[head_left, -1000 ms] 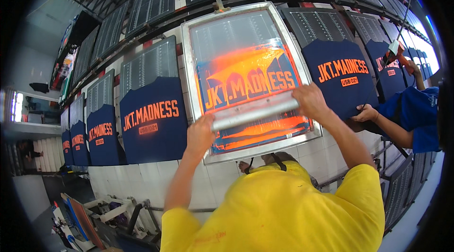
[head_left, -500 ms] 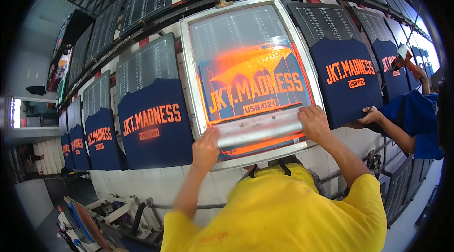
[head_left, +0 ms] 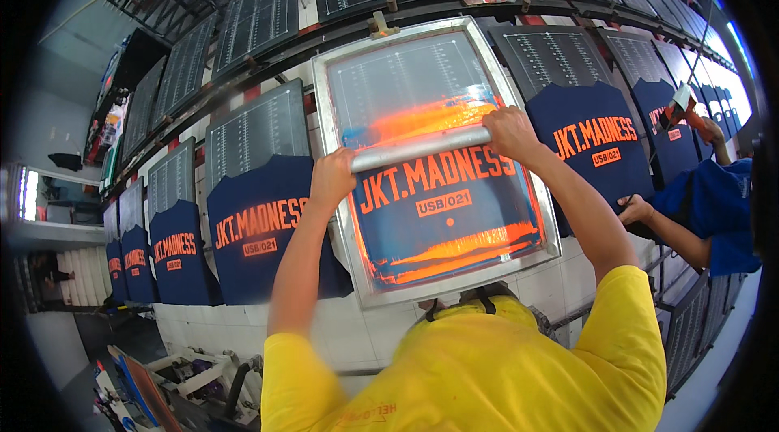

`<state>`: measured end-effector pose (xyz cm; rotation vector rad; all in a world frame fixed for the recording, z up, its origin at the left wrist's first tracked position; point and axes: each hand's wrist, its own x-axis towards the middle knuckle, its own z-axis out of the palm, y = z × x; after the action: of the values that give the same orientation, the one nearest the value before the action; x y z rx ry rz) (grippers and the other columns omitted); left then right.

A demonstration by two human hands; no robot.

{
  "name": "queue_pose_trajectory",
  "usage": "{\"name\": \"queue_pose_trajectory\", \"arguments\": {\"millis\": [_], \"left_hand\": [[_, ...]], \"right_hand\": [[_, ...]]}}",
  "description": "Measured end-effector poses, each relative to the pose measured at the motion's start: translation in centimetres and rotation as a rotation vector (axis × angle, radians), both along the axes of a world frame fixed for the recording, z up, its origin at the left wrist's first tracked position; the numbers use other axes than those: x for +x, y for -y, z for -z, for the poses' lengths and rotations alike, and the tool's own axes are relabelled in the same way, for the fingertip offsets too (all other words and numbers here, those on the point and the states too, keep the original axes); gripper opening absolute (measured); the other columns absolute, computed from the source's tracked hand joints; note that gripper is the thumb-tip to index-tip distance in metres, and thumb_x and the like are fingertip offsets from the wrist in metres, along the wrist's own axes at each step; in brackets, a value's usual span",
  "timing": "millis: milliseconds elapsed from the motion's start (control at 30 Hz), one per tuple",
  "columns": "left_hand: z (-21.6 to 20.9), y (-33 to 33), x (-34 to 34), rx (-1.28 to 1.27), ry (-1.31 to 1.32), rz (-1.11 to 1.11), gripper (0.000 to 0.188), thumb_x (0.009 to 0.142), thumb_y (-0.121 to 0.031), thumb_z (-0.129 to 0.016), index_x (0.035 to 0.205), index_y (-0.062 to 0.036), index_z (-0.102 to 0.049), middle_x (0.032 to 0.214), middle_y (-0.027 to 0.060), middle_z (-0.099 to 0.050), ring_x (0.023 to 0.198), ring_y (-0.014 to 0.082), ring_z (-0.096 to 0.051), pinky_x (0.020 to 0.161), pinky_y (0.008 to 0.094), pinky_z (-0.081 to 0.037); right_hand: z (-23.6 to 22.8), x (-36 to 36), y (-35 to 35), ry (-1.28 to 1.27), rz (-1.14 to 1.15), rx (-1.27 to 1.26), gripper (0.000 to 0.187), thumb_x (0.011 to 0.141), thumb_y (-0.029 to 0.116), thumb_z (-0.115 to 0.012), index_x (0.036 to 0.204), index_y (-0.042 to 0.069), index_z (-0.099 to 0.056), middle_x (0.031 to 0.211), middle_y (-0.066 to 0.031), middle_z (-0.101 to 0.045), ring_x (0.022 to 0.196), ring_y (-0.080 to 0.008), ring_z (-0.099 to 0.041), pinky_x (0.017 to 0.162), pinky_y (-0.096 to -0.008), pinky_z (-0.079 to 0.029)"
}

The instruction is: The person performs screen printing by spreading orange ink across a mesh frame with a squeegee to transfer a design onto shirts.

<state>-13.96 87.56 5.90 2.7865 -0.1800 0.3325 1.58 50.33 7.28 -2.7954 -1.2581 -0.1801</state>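
Left head-worn fisheye; looks down, forward; near.

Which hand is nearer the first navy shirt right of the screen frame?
Right. The right hand holds the metal bar at its right end, just left of the navy shirt; the left hand holds its left end, farther, across the screen frame.

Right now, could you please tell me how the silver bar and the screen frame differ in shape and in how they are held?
Shape: the silver bar is one narrow, straight length, while the screen frame is a large rectangular surround.
Hold: the left hand and the right hand grip the bar near its two ends, while neither appears to grip the frame.
Shared: both the bar and the frame look silvery and metallic.
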Motion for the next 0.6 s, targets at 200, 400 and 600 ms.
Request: {"name": "queue_pose_trajectory", "arguments": {"millis": [200,400,600], "left_hand": [[-1.2,0.9,-1.8,0.024,-0.105,-0.105,0.031,0.070,0.005,-0.062,0.098,-0.0029,-0.068,0.095,0.0162,-0.069,0.088,0.0387,-0.067,0.077,0.0467,-0.055],[-2.3,7.0,-11.8,-0.047,-0.115,-0.061,0.036,0.068,0.006,-0.064,0.103,-0.0033,-0.066,0.101,0.0145,-0.069,0.091,0.0362,-0.068,0.077,0.0455,-0.056],[-1.6,12.2,-19.6,-0.101,-0.133,-0.063,0.037,0.066,0.009,-0.062,0.101,-0.0013,-0.065,0.107,0.0115,-0.068,0.096,0.0313,-0.068,0.078,0.0397,-0.058]], "right_hand": [[-1.5,-1.7,0.4,-0.034,0.019,0.022,0.011,0.067,0.009,-0.071,0.075,0.008,-0.065,0.076,-0.0120,-0.067,0.077,-0.0330,-0.066,0.073,-0.0463,-0.048],[-1.1,-12.0,7.6,-0.050,0.007,0.127,0.026,0.064,0.010,-0.076,0.087,0.010,-0.065,0.085,-0.0077,-0.067,0.085,-0.0275,-0.065,0.077,-0.0422,-0.044],[-0.3,-19.9,11.6,-0.064,0.024,0.190,0.033,0.055,0.004,-0.075,0.086,0.008,-0.063,0.089,-0.0080,-0.067,0.086,-0.0255,-0.064,0.075,-0.0401,-0.043]]}}
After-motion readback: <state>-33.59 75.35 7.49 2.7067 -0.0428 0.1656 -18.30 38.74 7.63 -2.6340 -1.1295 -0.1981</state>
